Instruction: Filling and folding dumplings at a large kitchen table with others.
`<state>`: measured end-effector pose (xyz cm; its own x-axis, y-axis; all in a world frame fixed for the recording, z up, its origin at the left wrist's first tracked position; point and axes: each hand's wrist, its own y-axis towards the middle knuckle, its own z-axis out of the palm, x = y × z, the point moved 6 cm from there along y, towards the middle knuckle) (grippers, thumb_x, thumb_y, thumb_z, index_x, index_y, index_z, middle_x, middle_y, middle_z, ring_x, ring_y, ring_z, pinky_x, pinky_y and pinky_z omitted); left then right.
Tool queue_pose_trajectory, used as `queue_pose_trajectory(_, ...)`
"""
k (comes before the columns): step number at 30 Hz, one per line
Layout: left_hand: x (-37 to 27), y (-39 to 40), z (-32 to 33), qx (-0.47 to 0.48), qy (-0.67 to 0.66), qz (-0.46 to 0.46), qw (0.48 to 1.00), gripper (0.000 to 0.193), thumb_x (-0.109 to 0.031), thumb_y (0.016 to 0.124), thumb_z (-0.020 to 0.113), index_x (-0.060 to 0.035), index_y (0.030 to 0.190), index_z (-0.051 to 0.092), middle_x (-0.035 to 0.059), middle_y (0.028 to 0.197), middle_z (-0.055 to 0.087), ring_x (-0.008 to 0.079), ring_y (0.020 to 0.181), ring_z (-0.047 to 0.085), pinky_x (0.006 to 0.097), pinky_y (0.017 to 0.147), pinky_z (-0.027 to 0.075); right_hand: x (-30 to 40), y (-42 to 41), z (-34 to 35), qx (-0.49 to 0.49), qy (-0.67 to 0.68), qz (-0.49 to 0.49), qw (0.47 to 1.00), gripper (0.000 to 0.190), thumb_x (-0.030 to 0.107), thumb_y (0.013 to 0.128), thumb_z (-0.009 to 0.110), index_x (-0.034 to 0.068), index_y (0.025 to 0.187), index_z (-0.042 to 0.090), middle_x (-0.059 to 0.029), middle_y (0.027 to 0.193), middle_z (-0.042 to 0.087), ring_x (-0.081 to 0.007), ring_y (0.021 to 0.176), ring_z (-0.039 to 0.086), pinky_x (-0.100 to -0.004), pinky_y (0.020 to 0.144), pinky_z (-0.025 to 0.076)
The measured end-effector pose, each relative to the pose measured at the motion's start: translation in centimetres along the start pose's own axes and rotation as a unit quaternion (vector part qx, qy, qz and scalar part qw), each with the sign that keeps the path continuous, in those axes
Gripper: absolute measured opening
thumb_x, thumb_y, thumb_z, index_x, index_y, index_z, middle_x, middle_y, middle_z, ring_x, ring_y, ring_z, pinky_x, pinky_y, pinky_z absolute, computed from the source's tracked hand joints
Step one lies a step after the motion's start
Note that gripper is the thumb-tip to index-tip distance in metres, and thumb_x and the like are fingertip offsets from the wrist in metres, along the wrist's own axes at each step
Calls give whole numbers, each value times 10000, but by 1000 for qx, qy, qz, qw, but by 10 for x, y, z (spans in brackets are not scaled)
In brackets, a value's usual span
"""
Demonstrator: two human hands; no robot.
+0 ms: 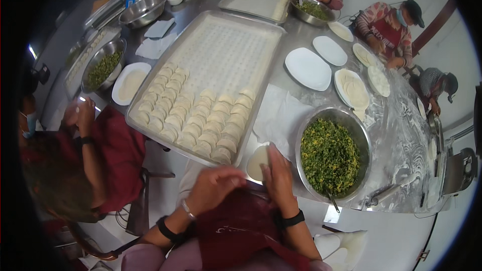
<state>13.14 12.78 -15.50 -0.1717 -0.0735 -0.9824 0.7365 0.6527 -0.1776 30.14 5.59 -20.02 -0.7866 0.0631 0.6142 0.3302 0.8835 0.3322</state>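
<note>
My left hand [218,185] is a little blurred, held over my apron just below the near edge of a large metal tray [260,120]. Its fingers are bent and apart, with nothing seen in them. At the table edge, my right hand [279,177] has its fingers stretched out and its thumb apart. It overlaps the right side of a round dough wrapper [257,163]; whether it touches the wrapper is not clear. Rows of folded dumplings [196,124] fill the tray's near half. Right of my right hand stands a steel bowl [366,173] of chopped green and yellow filling [329,156].
A white cloth [280,111] lies between tray and bowl. Beyond are white plates [308,69] and a plate of dough wrappers [352,86]. A rolling pin [391,191] rests on the floured table at right. A co-worker [116,158] sits close on the left; others work across the table.
</note>
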Motion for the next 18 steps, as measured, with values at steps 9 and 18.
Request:
queue_pose_trajectory(9, 106, -3, 37, 12, -337, -179, 924, 246, -72, 930, 529, 106, 1095, 571, 186, 1113, 618, 256, 1057, 634, 368, 965, 519, 16, -4, 7, 48, 16, -3, 999, 416, 84, 855, 618, -6, 1255, 548, -217, 1226, 587, -417, 1143, 529, -457, 971, 421)
queue_pose_trajectory(18, 100, -11, 45, 21, -365, -178, 914, 243, -140, 945, 533, 56, 1072, 600, 96, 1002, 626, 167, 937, 641, 312, 891, 541, 50, -37, -3, 102, -30, -43, 993, 596, 30, 669, 761, 28, 1237, 580, -166, 1350, 526, -374, 1308, 437, -447, 1043, 394)
